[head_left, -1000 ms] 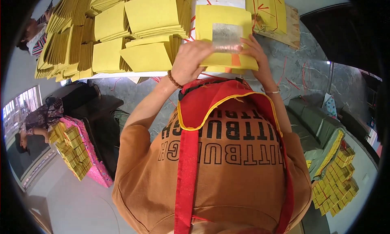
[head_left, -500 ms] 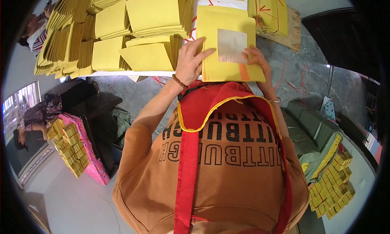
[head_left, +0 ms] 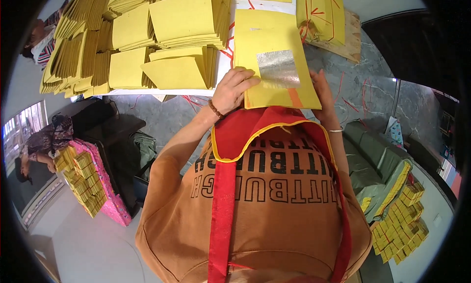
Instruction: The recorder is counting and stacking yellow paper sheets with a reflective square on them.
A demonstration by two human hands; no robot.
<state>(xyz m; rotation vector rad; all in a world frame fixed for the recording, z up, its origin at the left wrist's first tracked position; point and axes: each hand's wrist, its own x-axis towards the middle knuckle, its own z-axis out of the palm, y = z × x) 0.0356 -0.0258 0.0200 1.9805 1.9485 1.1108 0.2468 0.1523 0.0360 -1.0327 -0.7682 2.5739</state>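
Observation:
A sheaf of yellow joss paper (head_left: 274,42) lies in front of me, its top sheet bearing a silver foil square (head_left: 278,68) and an orange stripe. Its near edge reaches over my red apron. My left hand (head_left: 235,89) grips the left edge, fingers curled over the top sheet. At the right edge is my right hand (head_left: 322,94), closed against the paper's side, with some of its fingers hidden by the sheets. More yellow paper shows under the far end of this sheaf.
Several stacks of folded yellow paper (head_left: 181,13) fill the table's left side. Red-tied yellow bundles (head_left: 321,15) sit on a wooden board (head_left: 351,37) at right. Red ties lie on the grey floor. A green sofa (head_left: 373,160) stands right; another person (head_left: 46,140) is at far left.
The top joss paper has slid toward me and tilted slightly, showing more paper behind it. My right hand has moved from the foil to the right edge; my left fingers have curled in.

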